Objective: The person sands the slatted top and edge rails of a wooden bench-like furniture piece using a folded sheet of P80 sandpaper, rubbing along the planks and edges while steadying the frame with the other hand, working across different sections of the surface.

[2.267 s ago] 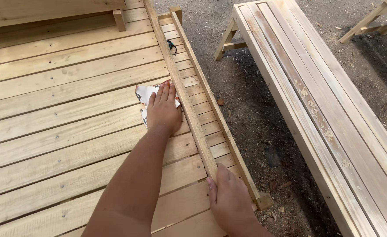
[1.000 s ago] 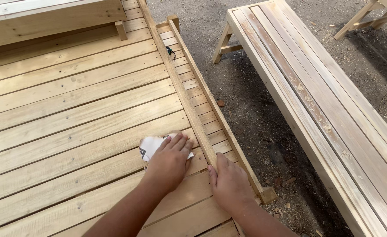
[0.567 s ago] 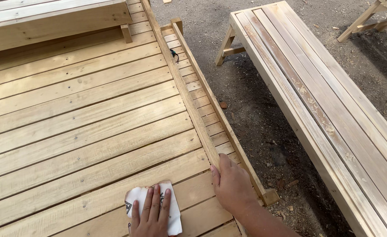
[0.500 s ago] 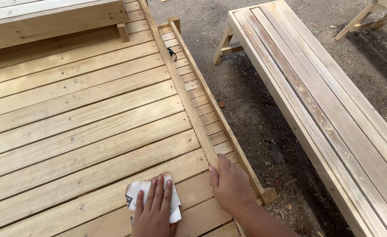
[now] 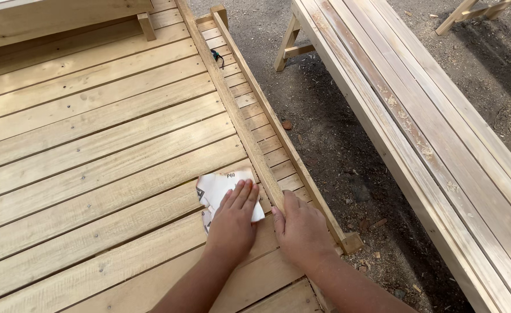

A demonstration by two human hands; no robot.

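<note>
My left hand (image 5: 232,223) presses flat on a white sheet of sandpaper (image 5: 217,191) lying on the slatted wooden panel (image 5: 93,150), close against a long raised wooden rail (image 5: 232,104). My right hand (image 5: 302,232) rests on the near end of that rail, fingers curled over its top, holding it steady. A second parallel rail (image 5: 267,110) runs along the panel's right edge, with short slat ends between the two.
A long wooden bench of pale planks (image 5: 429,116) stands to the right across a strip of dirt ground (image 5: 325,133) strewn with sawdust. Another wooden piece (image 5: 52,17) sits at the panel's far left. A small dark object (image 5: 216,56) lies between the rails.
My left hand slid the sandpaper down the panel toward me, out to the left, then back up against the rail. My right hand stayed on the rail's near end.
</note>
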